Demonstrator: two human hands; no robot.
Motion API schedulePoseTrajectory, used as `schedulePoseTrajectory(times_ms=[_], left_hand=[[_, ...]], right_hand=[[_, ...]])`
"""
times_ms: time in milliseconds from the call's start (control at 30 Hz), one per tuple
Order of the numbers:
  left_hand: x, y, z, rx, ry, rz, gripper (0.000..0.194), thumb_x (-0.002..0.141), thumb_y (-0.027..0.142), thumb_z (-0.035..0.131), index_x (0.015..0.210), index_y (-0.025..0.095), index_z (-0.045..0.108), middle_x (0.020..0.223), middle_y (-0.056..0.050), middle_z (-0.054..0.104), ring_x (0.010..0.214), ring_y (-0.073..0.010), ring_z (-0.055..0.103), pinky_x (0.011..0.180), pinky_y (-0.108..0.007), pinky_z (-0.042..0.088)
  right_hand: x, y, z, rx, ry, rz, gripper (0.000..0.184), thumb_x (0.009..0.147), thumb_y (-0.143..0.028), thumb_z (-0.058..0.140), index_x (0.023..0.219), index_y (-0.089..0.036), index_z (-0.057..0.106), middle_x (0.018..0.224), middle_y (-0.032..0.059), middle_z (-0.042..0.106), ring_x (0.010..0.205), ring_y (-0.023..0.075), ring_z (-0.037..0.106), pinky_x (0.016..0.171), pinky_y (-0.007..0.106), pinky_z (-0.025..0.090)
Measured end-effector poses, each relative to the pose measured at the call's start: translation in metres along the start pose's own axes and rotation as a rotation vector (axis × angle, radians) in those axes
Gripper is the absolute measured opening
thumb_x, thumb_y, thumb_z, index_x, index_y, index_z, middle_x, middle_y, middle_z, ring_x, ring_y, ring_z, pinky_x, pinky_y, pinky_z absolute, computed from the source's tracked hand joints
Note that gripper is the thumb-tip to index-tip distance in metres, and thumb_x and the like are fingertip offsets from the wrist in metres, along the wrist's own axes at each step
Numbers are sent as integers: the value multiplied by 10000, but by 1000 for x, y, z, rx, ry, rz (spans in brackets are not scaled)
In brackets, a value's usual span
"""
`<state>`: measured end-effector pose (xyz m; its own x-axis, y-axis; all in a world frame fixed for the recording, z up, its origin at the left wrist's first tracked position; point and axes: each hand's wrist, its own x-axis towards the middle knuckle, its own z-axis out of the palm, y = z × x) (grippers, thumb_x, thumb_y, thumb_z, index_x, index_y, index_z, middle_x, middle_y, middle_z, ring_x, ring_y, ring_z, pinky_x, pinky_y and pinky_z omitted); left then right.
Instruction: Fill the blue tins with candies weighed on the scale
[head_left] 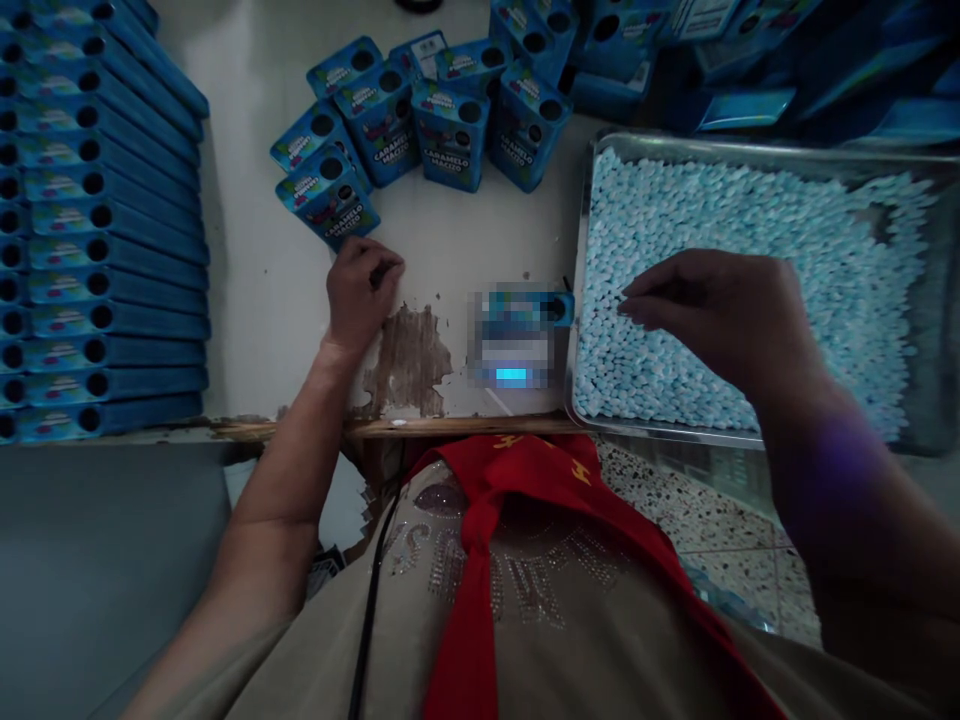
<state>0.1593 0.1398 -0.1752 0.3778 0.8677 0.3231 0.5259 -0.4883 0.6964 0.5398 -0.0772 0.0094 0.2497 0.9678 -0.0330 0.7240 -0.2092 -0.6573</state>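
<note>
My left hand (361,290) rests on the worn white tabletop with its fingers curled in, and no object shows in them. Right by its knuckles stands a blue candy box (330,200) marked "Caramelo Macizo"; whether they touch is unclear. Over the metal tray (580,300) of small pale-blue candies (675,215), my right hand (712,310) has thumb and fingertips pinched together. Anything between those tips is too small to make out. Between the hands, a blue box (559,308) lies on a small device (514,350) with a lit display, partly blurred out.
Several more blue boxes (450,135) stand in a cluster at the back. Tall rows of stacked boxes (112,280) line the left side. Further blue boxes (742,108) are heaped at the back right, behind the tray. The table's wooden front edge (465,428) is chipped.
</note>
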Motion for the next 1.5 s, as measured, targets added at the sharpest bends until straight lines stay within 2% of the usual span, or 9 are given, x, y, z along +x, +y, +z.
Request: schedulePoseTrajectory(times_ms=[100,233,400,600,767,900,1100,1300,1500], left_hand=[[1,2,0,-1,5,1,122,1095,334,858,1040,246,793,1220,-96,766,1182,-307,793,1182,-423,673],[1,1,2,18,8,18,81,1088,277,838,1034,239,792,1212,-80,775,1165,-292,803,1152,-399,678],[1,-3,3,25,18,31,71,1040,192,845,1049,261,834,1196,-74,789,1141,-282,795,1089,-389,695],[4,-5,3,8,21,51,89,1044,168,849,1041,254,825,1189,-74,779,1124,-277,798,1091,-397,692],[6,1,4,18,15,-10,99,1023,161,849,1010,243,795,1175,-78,768,1162,-288,790,1133,-408,683],[7,2,3,5,1,-6,110,1013,143,826,997,247,795,1167,-77,765,1138,-284,789,1116,-412,687],[9,1,1,-1,22,8,98,990,158,827,998,253,801,1155,-72,771,1116,-283,773,1097,-415,689],[9,6,-2,29,1,0,112,1013,145,800,964,243,777,1127,-72,747,1121,-296,775,1123,-444,664],[7,4,-4,63,17,24,74,1031,187,782,993,244,809,1164,-80,765,1118,-293,771,1089,-434,664]], right_hand=[[-12,31,-1,-139,-65,22,195,951,-405,846,1028,-245,928,924,95,878,785,286,799,768,424,593],[-30,80,12,-432,-147,-126,267,935,-370,907,1172,-250,932,1290,172,907,1175,417,834,1054,563,634],[-53,100,40,-390,-201,-195,436,985,-390,871,1377,-201,890,1329,213,856,1225,433,805,1081,573,652],[-56,74,60,-562,-126,-151,430,1044,-334,704,1417,-173,844,1341,248,823,1241,452,731,1016,531,591],[-36,60,52,-605,-189,14,215,1063,-302,677,1051,-187,859,1150,206,837,959,323,744,766,397,445],[-28,55,32,-370,-152,112,97,948,-273,775,937,-217,853,971,110,855,871,262,746,798,365,463],[-29,44,20,20,-131,346,174,921,-343,823,984,-195,890,712,35,765,702,223,706,722,350,488],[-9,9,14,-11,-82,72,175,942,-295,812,1027,-189,922,712,16,734,686,179,630,678,335,427],[18,-39,11,-135,-181,-282,224,963,-204,755,1069,-280,937,875,26,837,799,217,754,795,349,535]])
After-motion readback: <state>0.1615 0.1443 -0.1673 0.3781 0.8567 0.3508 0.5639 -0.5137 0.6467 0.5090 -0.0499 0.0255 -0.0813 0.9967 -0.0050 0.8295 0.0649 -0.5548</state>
